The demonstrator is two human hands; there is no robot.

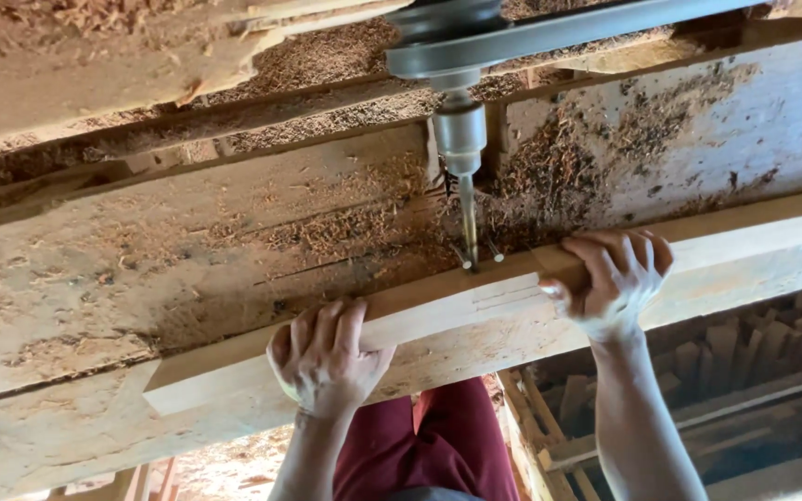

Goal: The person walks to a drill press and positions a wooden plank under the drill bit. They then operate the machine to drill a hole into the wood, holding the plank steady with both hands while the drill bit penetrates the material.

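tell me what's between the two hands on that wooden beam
In the head view, between the left hand and the right hand runs a bare stretch of the wooden beam; the drill bit comes down at its far edge.

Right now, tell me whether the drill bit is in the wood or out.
Cannot tell for certain. The drill bit has its tip at the plank's far edge, which hides any entry; both hands grip the plank.

Light: soft, even daylight, warm tone.
Shadows: dark gap far left, dim near right.
Sharpness: slight blur throughout.
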